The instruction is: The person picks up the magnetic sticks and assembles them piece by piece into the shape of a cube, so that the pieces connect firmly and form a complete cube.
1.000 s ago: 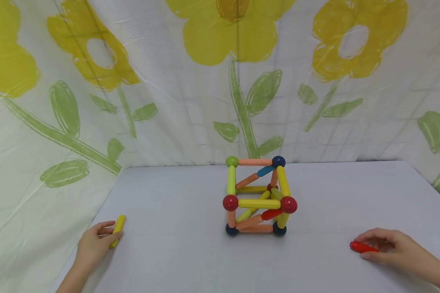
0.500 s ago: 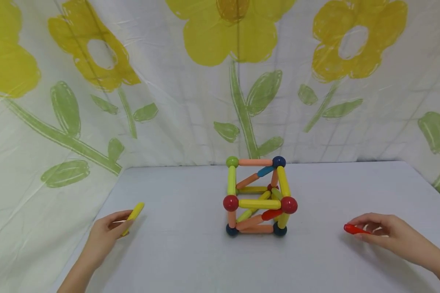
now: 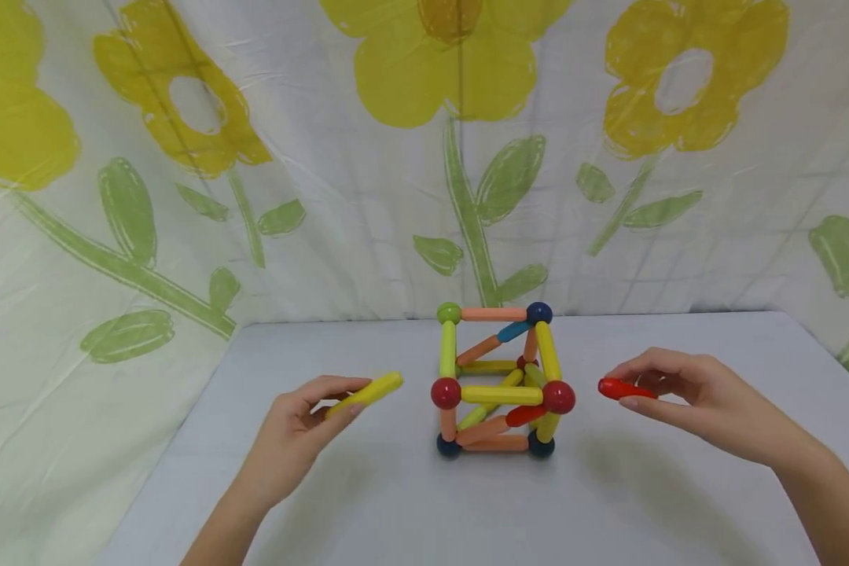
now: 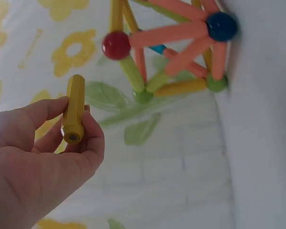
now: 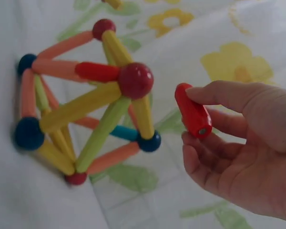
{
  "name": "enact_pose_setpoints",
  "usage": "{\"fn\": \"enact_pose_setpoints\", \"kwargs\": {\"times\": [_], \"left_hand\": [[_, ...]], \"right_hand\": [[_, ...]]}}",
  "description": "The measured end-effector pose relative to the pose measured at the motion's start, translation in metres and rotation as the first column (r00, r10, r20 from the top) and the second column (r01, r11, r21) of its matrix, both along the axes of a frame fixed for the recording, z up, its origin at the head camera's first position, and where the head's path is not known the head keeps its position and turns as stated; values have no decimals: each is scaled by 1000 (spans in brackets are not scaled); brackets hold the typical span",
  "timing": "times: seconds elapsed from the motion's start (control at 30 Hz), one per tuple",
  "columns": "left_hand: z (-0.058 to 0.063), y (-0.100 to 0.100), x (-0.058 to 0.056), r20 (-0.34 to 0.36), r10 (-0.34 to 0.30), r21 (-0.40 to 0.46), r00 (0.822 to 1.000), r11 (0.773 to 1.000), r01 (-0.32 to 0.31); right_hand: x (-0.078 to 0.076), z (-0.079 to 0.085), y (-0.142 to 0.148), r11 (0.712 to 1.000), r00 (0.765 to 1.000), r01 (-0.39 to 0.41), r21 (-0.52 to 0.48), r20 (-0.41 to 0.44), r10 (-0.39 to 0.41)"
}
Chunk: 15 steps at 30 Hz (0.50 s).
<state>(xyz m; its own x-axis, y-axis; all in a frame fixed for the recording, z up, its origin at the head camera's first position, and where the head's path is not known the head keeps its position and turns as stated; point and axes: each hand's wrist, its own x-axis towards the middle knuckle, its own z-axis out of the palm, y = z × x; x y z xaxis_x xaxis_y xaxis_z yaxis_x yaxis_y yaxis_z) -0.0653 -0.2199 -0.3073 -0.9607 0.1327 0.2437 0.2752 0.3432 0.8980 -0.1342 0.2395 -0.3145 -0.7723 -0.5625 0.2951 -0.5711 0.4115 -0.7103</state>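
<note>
My left hand (image 3: 300, 432) pinches a yellow magnetic stick (image 3: 378, 389) between thumb and fingers, raised above the table to the left of the frame. In the left wrist view the stick (image 4: 74, 107) shows a metal dot in its near end; a small yellow bit peeks out behind it, partly hidden. On the right, my right hand (image 3: 693, 401) pinches a short red magnetic stick (image 3: 621, 388), also lifted. Between both hands stands a cube-like frame (image 3: 501, 395) of coloured magnetic sticks and balls. Red balls (image 3: 558, 397) sit at its upper front corners. Neither held stick touches it.
The frame stands on a white table (image 3: 396, 503). Behind the table hangs a pale cloth (image 3: 368, 196) with yellow flowers and green leaves. Dark blue balls (image 3: 449, 446) form the frame's lower front corners.
Both hands have risen and moved inward toward the frame, carrying the yellow stick from the left and the red stick from the right. The frame has stayed in place.
</note>
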Motion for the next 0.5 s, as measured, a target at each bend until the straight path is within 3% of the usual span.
{"fn": "enact_pose_setpoints", "kwargs": {"times": [0.27, 0.5], "left_hand": [[11, 53, 1, 11, -197, 40, 980, 980, 196], [10, 77, -6, 32, -277, 49, 960, 960, 275]], "right_hand": [[6, 22, -43, 974, 982, -190, -127, -19, 189], [8, 25, -64, 956, 969, -245, -163, 0, 249]]}}
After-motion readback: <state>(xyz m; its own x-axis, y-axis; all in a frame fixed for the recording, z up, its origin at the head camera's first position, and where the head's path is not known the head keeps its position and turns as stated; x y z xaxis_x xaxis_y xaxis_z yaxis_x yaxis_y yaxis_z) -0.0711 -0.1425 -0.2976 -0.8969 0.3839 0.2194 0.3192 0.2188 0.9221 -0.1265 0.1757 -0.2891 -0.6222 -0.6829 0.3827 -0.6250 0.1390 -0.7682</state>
